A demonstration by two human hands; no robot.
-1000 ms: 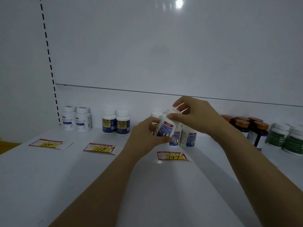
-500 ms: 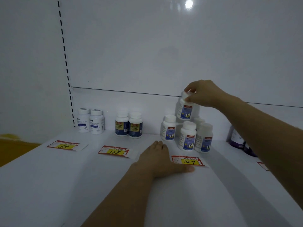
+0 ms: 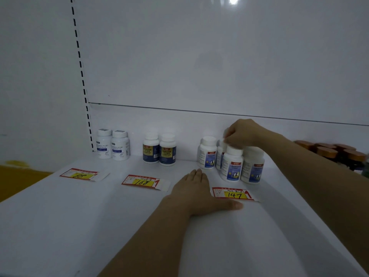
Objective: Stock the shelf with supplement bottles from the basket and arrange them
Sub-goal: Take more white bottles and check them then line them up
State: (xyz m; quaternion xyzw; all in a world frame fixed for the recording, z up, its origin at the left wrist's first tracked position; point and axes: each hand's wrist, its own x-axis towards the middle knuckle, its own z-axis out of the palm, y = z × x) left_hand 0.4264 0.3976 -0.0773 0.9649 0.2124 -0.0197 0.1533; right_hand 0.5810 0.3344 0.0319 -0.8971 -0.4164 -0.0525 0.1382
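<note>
Several white bottles with blue labels stand in a cluster on the white shelf [image 3: 79, 226] behind the price tag marked 147 [image 3: 233, 194]. My right hand [image 3: 242, 133] grips the cap of one white bottle [image 3: 220, 154] in the back row, set down among the others. In front of it stand two more [image 3: 231, 165] [image 3: 252, 166], with another [image 3: 207, 153] to the left. My left hand [image 3: 199, 193] lies flat on the shelf, fingers straight, thumb beside the 147 tag. The basket is out of view.
Two white bottles [image 3: 112, 144] stand at the back left behind a tag marked 88 [image 3: 81, 174]. Two dark-blue-labelled bottles [image 3: 159, 149] stand behind a tag marked 168 [image 3: 142, 181]. Brown-capped dark bottles [image 3: 335, 154] crowd the back right. The shelf's back wall rises behind.
My left hand let go of the bottle and came down flat on the shelf. My right hand carried the bottle back and lowered it into the rear row of the cluster.
</note>
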